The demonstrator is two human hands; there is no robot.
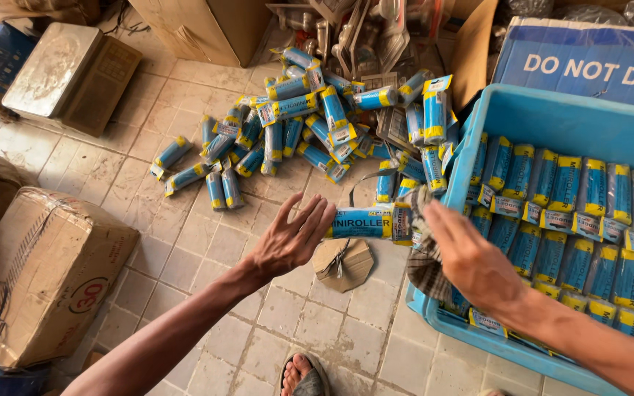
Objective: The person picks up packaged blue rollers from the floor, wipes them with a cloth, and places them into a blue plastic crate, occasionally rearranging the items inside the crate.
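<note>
1. Seen from above, a person's two bare arms reach over a floor of pale square tiles (185, 242).
2. The left hand (288, 238) is held flat with its fingers (315, 213) straight and slightly spread. The fingertips touch one end of a blue cylindrical roller packet with yellow end bands (365, 222), which hangs in the air between the two hands.
3. The right hand (471, 260) meets the packet's other end through a grey checked cloth (423, 257). The cloth hides part of this hand, so I cannot tell how its fingers close.
4. Below the packet, a small brown octagonal piece of cardboard tied with string (343, 264) lies on the tiles.
5. At the right edge of the floor sits a light blue plastic crate (552, 110), filled with neat rows of the same blue and yellow packets (574, 220).
6. Toward the far edge of the floor, a loose pile of similar packets (310, 132) is scattered.
7. A taped brown cardboard box (42, 271) rests at the left edge.
8. A bare foot in a sandal (302, 374) shows at the near edge.
</note>
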